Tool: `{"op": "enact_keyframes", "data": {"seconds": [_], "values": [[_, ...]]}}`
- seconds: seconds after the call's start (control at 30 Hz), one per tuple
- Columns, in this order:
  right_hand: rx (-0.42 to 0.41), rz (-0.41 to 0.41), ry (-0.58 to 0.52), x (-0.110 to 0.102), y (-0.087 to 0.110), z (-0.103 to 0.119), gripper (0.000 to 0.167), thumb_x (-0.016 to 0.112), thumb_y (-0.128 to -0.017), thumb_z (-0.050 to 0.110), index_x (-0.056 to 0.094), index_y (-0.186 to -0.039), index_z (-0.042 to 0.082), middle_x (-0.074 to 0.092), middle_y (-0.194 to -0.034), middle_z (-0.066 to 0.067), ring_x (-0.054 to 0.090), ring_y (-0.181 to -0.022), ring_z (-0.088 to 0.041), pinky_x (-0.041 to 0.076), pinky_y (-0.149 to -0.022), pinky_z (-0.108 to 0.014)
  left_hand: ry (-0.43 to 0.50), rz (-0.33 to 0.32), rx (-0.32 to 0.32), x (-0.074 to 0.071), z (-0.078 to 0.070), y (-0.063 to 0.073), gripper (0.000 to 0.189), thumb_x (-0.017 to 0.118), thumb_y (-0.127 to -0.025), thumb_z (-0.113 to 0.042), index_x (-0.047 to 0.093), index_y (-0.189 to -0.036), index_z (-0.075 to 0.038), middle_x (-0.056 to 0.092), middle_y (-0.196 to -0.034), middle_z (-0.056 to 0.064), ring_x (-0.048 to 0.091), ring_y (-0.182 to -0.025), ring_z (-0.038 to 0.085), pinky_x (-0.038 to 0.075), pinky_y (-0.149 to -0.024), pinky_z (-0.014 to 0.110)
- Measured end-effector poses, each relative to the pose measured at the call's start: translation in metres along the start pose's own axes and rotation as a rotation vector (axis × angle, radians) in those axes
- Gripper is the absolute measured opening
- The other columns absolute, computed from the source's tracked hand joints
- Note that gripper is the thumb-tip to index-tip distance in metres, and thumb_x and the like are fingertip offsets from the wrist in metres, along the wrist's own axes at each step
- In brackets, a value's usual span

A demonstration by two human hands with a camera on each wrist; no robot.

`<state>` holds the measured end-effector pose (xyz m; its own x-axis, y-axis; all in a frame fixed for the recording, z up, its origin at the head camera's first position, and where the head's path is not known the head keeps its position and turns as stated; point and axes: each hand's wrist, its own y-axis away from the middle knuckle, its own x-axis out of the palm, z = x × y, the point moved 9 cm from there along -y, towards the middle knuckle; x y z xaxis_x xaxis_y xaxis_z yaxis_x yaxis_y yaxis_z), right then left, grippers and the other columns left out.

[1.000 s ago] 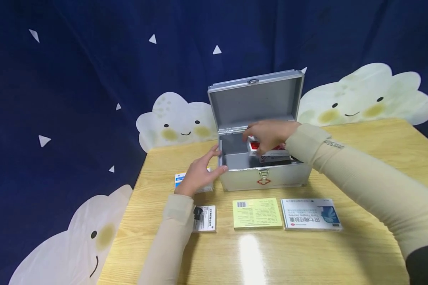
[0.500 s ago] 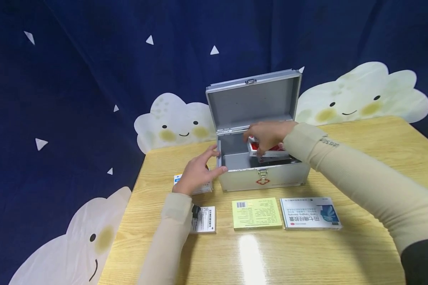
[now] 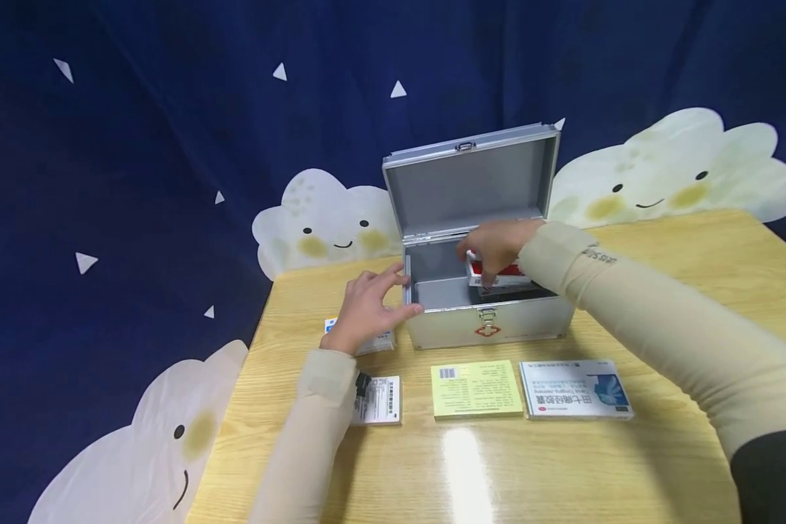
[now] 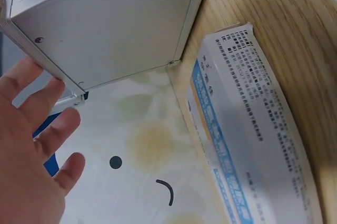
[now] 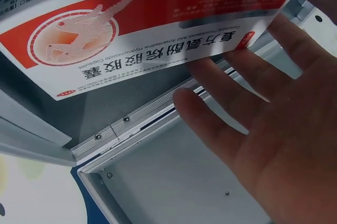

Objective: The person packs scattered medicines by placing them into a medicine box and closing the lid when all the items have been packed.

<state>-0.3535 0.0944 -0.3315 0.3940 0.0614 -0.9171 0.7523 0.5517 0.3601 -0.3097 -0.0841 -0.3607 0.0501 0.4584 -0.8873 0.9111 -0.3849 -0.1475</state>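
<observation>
A silver first-aid case [image 3: 445, 331] stands with its lid [image 3: 471, 182] raised. My right hand [image 3: 498, 244] reaches inside and pinches a red-and-white medicine box [image 3: 511, 271] between thumb and fingers. Large in the right wrist view, that medicine box [image 5: 158, 29] shows printed capsule lettering. Under it, toward the right of the case, lies a darker box [image 3: 514, 292], partly covered. My left hand [image 3: 370, 309] is spread at the case's left side, with thumb and fingertips at the rim. In the left wrist view its fingers [image 4: 47, 98] look extended along the edge.
A blue-and-white box [image 4: 247, 129] lies beside the left hand. Nearer on the wooden table [image 3: 530, 466] are a white box [image 3: 383, 400] partly behind the left wrist, a yellow box [image 3: 477, 389] and a white-and-blue box [image 3: 573, 389]. A dark blue curtain hangs behind.
My right hand has shifted slightly to the right inside the case with the red-and-white medicine box. My left hand stays at the case's left rim.
</observation>
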Motion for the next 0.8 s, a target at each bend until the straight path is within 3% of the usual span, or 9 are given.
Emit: {"op": "enact_keyframes", "data": {"seconds": [0.23, 0.53, 0.63, 0.8], "values": [[0.012, 0.0, 0.014, 0.004, -0.009, 0.001, 0.071, 0.089, -0.071, 0.02, 0.059, -0.134, 0.01, 0.068, -0.114, -0.009, 0.062, -0.105, -0.027, 0.053, -0.095, -0.047, -0.07, -0.041, 0.064, -0.002, -0.004, -0.001, 0.06, 0.065, -0.085, -0.061, 0.063, -0.13, -0.021, 0.044, -0.156, -0.005, 0.042, -0.132, 0.023, 0.026, -0.113, 0.05], [0.006, -0.002, 0.026, 0.003, -0.015, 0.002, 0.069, 0.088, -0.071, 0.016, 0.059, -0.134, 0.009, 0.068, -0.116, -0.01, 0.062, -0.107, -0.028, 0.052, -0.097, -0.047, 0.022, 0.005, 0.028, 0.001, 0.003, -0.001, 0.063, 0.065, -0.087, -0.058, 0.058, -0.136, -0.019, 0.039, -0.16, -0.003, 0.041, -0.142, 0.031, 0.029, -0.117, 0.056], [0.019, -0.003, 0.042, 0.006, -0.015, 0.0, 0.068, 0.087, -0.071, 0.015, 0.059, -0.134, 0.012, 0.067, -0.117, -0.009, 0.062, -0.108, -0.028, 0.053, -0.096, -0.047, 0.068, 0.024, 0.017, 0.004, 0.004, -0.001, 0.064, 0.065, -0.087, -0.057, 0.057, -0.138, -0.018, 0.037, -0.161, -0.005, 0.048, -0.136, 0.031, 0.039, -0.113, 0.052], [-0.029, -0.034, 0.121, 0.009, -0.014, 0.003, 0.06, 0.086, -0.071, 0.015, 0.064, -0.127, 0.013, 0.069, -0.109, -0.007, 0.063, -0.099, -0.024, 0.055, -0.088, -0.044, 0.121, 0.05, 0.008, 0.007, 0.004, -0.001, 0.062, 0.066, -0.088, -0.056, 0.057, -0.137, -0.02, 0.035, -0.161, -0.009, 0.061, -0.11, 0.029, 0.052, -0.088, 0.039]]}}
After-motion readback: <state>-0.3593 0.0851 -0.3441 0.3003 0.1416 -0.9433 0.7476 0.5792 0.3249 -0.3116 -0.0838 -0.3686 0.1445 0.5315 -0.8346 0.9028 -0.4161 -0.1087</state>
